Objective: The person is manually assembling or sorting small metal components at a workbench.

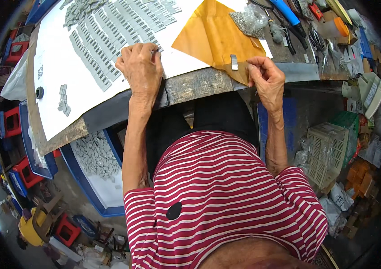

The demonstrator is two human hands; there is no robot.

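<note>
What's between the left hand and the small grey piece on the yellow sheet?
Head view: bare white sheet nearest the left hand, then the yellow sheet, up to the small grey piece. No other piece shows between.

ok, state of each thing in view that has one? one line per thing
Left hand, bent, fingers over the white sheet, grip unclear
Right hand, fingers drawn together, grip unclear
Grey rows, laid out side by side
Grey heap, loose, piled
Yellow sheet, creased
Silver piece, lying on the yellow sheet
Clear bag, bunched
Blue bin, open-topped, grey pieces inside
</note>
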